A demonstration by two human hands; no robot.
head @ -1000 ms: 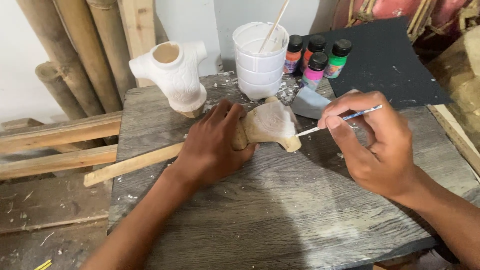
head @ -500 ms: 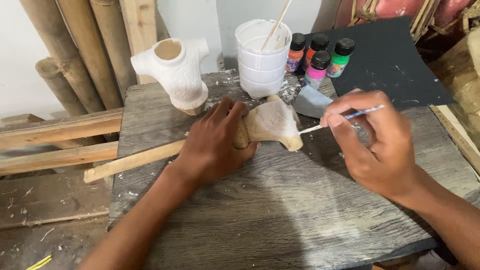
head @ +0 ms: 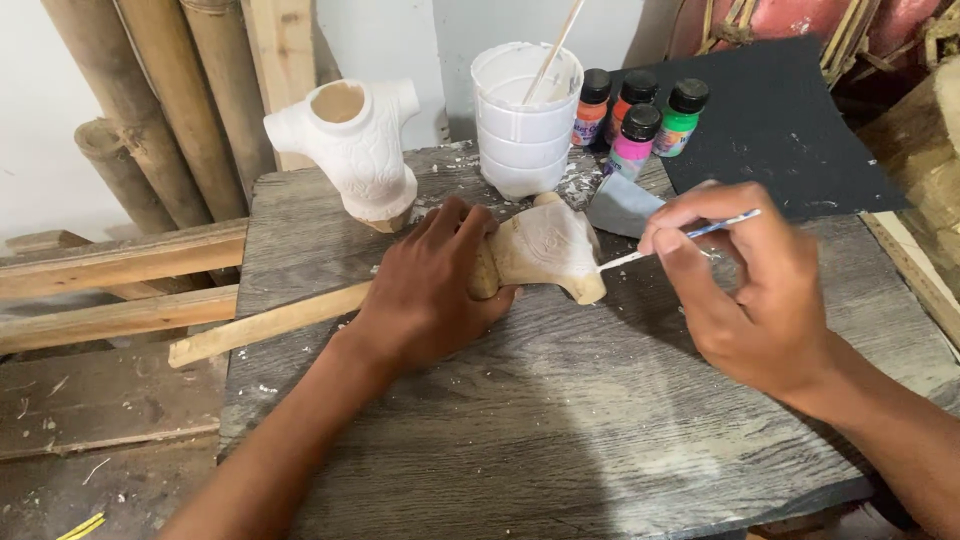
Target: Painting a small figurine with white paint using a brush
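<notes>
While the left hand [head: 425,290] clamps the tan clay torso [head: 545,248] flat on the desk [head: 560,430], the right hand [head: 750,280] pinches a thin brush [head: 680,238]. Its tip touches the torso's near edge, just left of the right hand; paint bottles [head: 635,115] stand beyond

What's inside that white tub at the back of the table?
A thin wooden stick leans out of the white tub. Its inner wall looks coated white, but the rim hides the bottom, so the contents cannot be seen.
</notes>
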